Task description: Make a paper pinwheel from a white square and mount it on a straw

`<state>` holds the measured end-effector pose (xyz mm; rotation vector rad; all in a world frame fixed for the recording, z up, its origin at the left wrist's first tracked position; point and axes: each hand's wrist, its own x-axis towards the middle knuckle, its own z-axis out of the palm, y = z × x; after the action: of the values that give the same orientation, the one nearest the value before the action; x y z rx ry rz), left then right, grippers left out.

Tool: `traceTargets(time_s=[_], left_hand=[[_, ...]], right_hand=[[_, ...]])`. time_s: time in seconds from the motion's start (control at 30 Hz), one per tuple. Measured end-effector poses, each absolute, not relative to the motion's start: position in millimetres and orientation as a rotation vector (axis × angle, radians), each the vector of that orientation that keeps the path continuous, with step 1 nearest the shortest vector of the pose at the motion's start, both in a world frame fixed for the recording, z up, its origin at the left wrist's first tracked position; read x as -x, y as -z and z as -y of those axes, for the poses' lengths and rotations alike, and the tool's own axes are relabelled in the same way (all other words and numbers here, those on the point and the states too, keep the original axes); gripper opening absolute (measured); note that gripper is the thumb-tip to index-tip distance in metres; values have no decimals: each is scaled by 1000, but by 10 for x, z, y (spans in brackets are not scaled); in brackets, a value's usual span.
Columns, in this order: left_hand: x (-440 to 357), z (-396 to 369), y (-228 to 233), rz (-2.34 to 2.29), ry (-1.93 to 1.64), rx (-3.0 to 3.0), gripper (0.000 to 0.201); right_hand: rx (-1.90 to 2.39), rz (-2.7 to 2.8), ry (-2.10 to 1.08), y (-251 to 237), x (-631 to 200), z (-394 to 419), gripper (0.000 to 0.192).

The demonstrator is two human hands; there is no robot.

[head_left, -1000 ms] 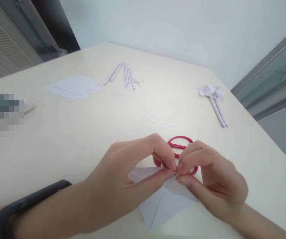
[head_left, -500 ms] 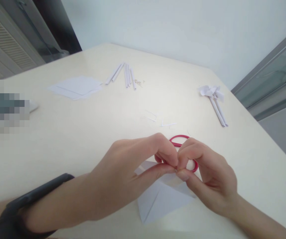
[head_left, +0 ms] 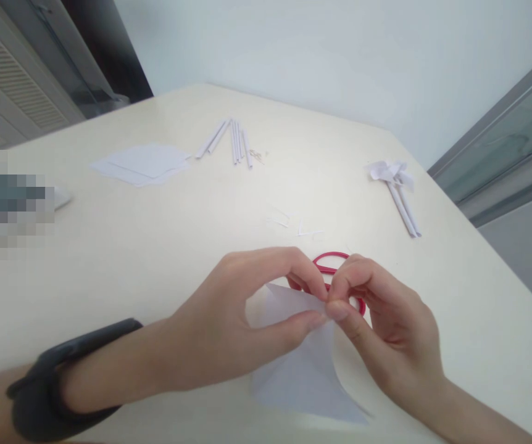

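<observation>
A piece of white paper (head_left: 298, 379) hangs below my hands, its lower edge slightly curved. My right hand (head_left: 395, 327) pinches it at the upper right between thumb and forefinger. Beside that pinch, my left hand (head_left: 233, 314) has its thumb in front and its fingertips near the same spot of paper; its exact contact is partly hidden. Behind the hands lie scissors with red handles (head_left: 333, 253); their blades are out of sight. A black band (head_left: 44, 394) is on my left wrist.
White paper sheets (head_left: 148, 161) lie at the left, near several rolled paper sticks (head_left: 237, 142) and small thin bits (head_left: 257, 156). Narrow paper scraps (head_left: 310, 232) are mid-table. Two paper pinwheels (head_left: 402, 206) rest at the right. A blurred-out object (head_left: 7, 194) is at far left.
The paper has swung round: earlier its creased, pointed lower part showed, now a smoother face hangs down. My left thumb and forefinger have spread further apart.
</observation>
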<state>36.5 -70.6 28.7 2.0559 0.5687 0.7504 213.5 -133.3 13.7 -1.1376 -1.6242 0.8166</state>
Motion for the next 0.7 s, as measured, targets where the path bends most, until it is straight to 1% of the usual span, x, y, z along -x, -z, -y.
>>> traceTargets(time_s=[0.1, 0.23, 0.47, 0.6, 0.7], left_hand=[[-371, 695, -266, -594, -718, -2026, 14], [-400, 688, -254, -621, -715, -1964, 7], [-383, 696, -264, -615, -789, -1881, 9], [-368, 706, -246, -615, -900, -1846, 11], [-358, 697, -224, -591, -922, -1843, 11]], right_hand=[[1200, 1597, -795, -145, -2106, 1355, 7], [1223, 1566, -797, -145, -2080, 1360, 7], [1141, 1504, -930, -172, -2088, 1354, 4], [1110, 1583, -870, -225, -2128, 1364, 13], [1272, 1649, -749, -281, -2215, 1310, 15]])
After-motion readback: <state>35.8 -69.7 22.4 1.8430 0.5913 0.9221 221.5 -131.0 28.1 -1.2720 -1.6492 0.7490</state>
